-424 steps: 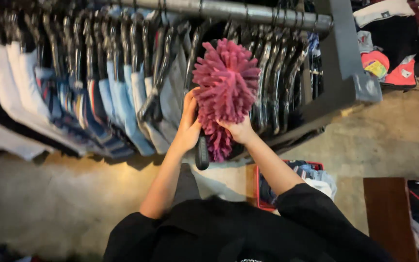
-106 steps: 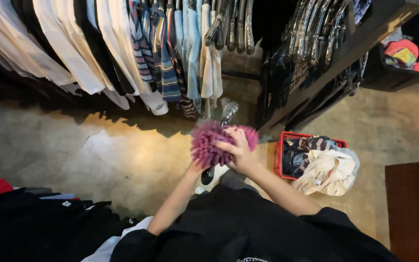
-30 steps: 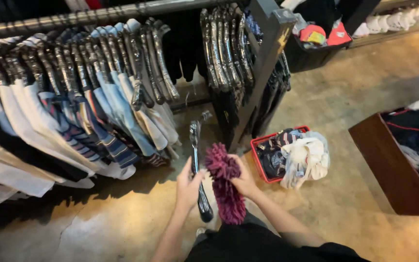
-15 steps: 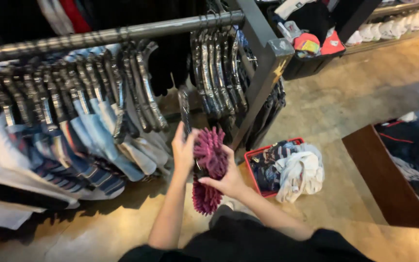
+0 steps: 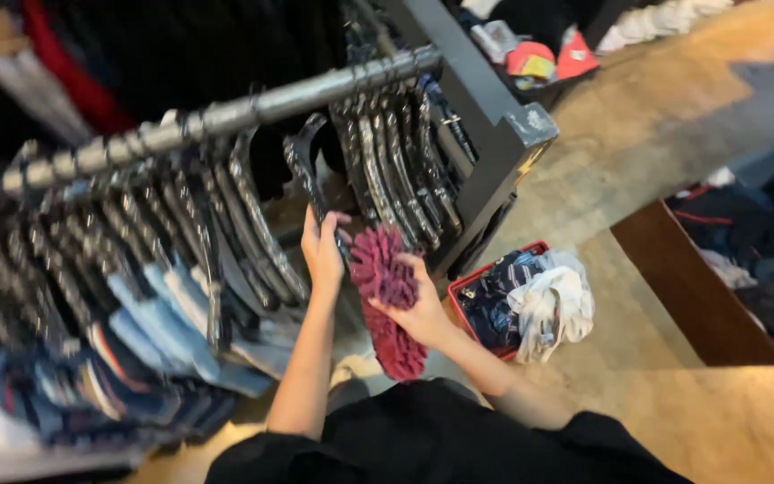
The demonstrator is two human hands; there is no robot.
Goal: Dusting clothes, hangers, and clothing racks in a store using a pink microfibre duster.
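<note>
A shaggy magenta chenille duster head (image 5: 385, 300) hangs in front of me, attached to a dark handle (image 5: 313, 184). My left hand (image 5: 322, 252) grips that handle just below the rack's clothes. My right hand (image 5: 418, 309) is closed on the fluffy magenta part from the right side. Both hands are raised close to a metal clothes rail (image 5: 226, 116) packed with hangers and garments (image 5: 154, 296).
A dark rack upright (image 5: 504, 143) stands right of my hands. A red basket (image 5: 530, 300) with crumpled clothes sits on the floor beside it. A brown wooden bin (image 5: 692, 287) holds dark clothes at right. Folded items lie on a shelf (image 5: 539, 54) behind.
My hands have lifted the magenta duster from near the floor up toward the rail, and my view has tilted up and closer to the hangers.
</note>
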